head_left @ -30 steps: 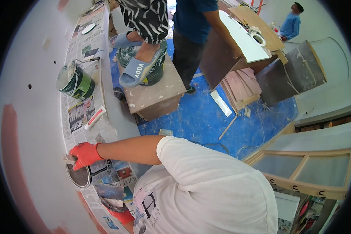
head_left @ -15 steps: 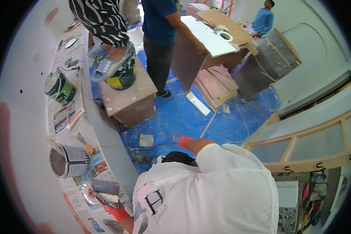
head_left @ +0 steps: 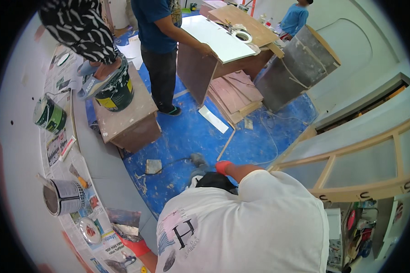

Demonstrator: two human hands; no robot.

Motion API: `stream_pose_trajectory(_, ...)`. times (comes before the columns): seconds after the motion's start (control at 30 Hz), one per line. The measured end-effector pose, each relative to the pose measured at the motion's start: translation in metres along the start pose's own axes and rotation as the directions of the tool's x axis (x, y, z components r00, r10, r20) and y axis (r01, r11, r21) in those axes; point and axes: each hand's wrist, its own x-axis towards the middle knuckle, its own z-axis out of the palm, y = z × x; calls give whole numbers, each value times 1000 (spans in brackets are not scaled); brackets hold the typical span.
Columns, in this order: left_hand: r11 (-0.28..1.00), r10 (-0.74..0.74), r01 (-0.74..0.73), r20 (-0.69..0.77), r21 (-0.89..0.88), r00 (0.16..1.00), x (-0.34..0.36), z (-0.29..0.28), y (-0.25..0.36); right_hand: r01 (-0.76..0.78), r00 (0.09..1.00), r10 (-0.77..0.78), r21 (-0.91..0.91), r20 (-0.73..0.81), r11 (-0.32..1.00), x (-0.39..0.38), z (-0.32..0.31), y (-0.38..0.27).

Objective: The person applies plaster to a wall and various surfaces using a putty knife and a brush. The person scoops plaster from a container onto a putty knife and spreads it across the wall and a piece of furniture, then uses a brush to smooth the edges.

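At lower left, my left hand (head_left: 134, 248), in a red-and-dark glove, is closed around what looks like a broad putty knife (head_left: 127, 229). Its flat blade has pale grey smears and is held over newspaper (head_left: 116, 243). Beside that hand lies a round, pale lid (head_left: 90, 230). My right hand (head_left: 222, 167), gloved in red, is at the middle in front of my white shirt. It looks curled, and whatever it may hold is hidden. Further up the newspaper stand an open tin (head_left: 73, 196) with a stick in it and an orange-handled scraper (head_left: 79, 176).
A green pail (head_left: 50, 114) and a white tube (head_left: 67, 149) sit on the papered ledge. One person's slippered feet are on a bucket (head_left: 116, 88) atop a box (head_left: 127, 123). Another person touches a white panel (head_left: 214, 36). Wooden framing (head_left: 360, 182) is at right.
The surroundings have shifted left in view. My left hand keeps its hold on the putty knife, further from the lid. My right hand, blurred before, is sharper and slightly to the right.
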Motion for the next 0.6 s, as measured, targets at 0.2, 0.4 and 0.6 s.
stream_pose_trajectory(0.2, 958, -112, 98, -36, -269, 993, 28, 90, 76, 95, 987, -31, 416, -157, 904, 48, -90, -1)
stream_pose_trajectory(0.4, 993, 83, -88, 58, 84, 995, 39, 238, 207, 239, 971, -204, 464, -127, 853, 130, -161, 95)
stream_pose_trajectory(0.6, 912, -204, 266, 218, -312, 954, 48, 305, 283, -64, 983, 166, 693, -81, 718, 148, -168, 225)
